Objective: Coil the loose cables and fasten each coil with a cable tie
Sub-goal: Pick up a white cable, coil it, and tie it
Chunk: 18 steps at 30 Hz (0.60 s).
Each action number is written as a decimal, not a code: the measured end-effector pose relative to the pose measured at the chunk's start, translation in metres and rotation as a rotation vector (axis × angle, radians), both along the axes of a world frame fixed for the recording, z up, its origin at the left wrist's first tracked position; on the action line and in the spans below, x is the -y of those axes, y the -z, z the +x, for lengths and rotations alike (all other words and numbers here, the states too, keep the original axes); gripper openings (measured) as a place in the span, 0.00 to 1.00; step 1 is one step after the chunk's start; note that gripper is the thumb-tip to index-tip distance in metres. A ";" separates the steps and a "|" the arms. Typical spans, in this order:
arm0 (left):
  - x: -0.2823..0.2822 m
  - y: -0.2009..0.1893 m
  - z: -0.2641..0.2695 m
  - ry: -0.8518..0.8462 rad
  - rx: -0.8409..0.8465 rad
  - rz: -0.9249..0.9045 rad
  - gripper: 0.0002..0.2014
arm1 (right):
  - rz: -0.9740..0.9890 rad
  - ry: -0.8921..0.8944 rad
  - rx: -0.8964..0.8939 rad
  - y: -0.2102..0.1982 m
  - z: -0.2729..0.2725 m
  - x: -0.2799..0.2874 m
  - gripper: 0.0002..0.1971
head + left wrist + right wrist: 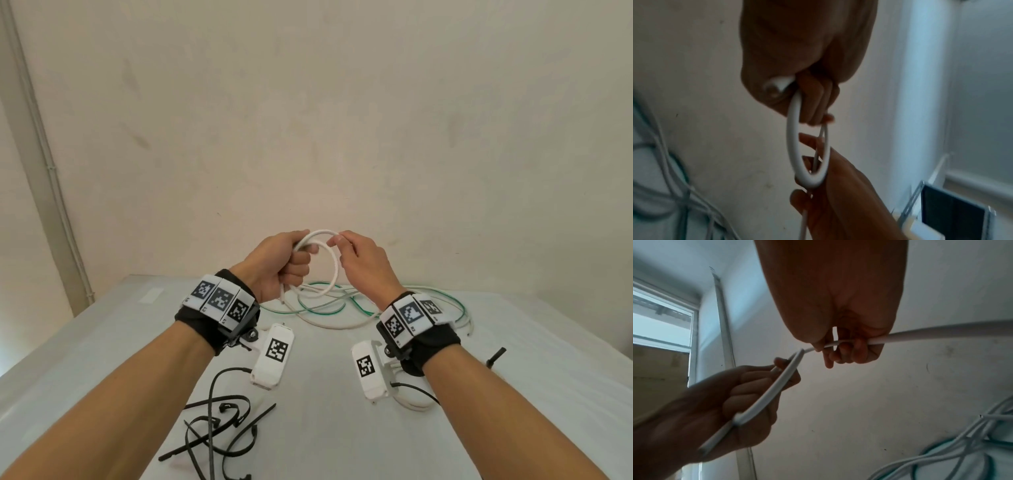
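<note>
Both hands are raised above the table with a white cable (334, 270) between them. My left hand (291, 260) grips a small coil of it in a fist, the loop (792, 142) hanging out below the fingers. My right hand (346, 245) pinches the same cable (920, 334) at the loop's top, thumb against fingertips. The cable's tail drops to the table. Loose white and green cables (329, 305) lie tangled behind the hands. Several black cable ties (219, 421) lie at the front left.
A white cloth covers the table (325, 428). A coiled white cable (411, 397) lies under my right wrist, with a black tie at it. A small black piece (496, 356) lies at the right. A wall (308, 120) stands close behind the table.
</note>
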<state>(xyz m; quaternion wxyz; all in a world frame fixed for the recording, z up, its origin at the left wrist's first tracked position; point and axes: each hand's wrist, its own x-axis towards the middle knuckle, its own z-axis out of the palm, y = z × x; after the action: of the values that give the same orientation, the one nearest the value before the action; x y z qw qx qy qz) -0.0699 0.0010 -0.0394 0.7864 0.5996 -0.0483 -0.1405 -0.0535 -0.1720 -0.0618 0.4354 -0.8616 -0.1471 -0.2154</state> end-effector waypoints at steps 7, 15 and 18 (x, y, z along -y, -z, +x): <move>-0.003 -0.015 -0.003 -0.033 -0.051 -0.044 0.21 | 0.071 0.089 0.111 0.001 0.002 0.000 0.15; 0.000 -0.019 -0.001 -0.116 0.125 -0.421 0.18 | -0.422 0.071 -0.089 0.010 -0.001 -0.013 0.22; 0.005 -0.025 -0.001 -0.196 0.243 -0.430 0.17 | -0.629 0.030 -0.148 0.015 -0.014 -0.020 0.19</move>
<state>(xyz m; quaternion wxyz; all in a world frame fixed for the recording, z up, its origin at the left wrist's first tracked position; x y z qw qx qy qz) -0.0709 -0.0043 -0.0143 0.8940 0.4331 -0.1129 0.0231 -0.0675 -0.1525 -0.0764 0.1541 -0.9693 -0.1619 -0.1025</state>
